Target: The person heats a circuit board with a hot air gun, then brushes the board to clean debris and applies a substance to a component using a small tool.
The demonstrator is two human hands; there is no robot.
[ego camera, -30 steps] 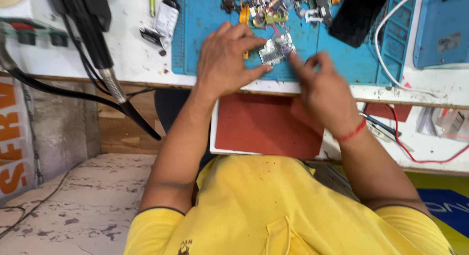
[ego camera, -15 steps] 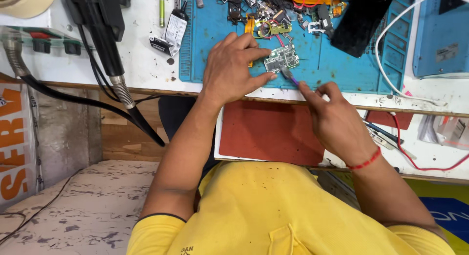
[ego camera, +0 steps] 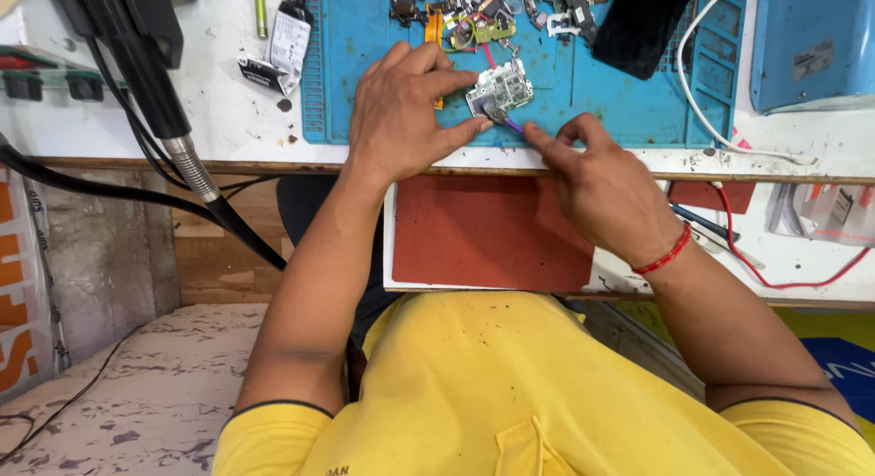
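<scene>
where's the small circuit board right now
In the head view, the circuit board lies on the blue mat, top centre, pinned by the left hand; the right hand is just below-right.

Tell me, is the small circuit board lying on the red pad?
No, the small circuit board lies on the blue mat, held by the left hand, above the red pad.

Count at the surface: two hands, left hand and right hand; one circuit board; one blue work mat; one red pad; one black phone; one red wristband.
</scene>
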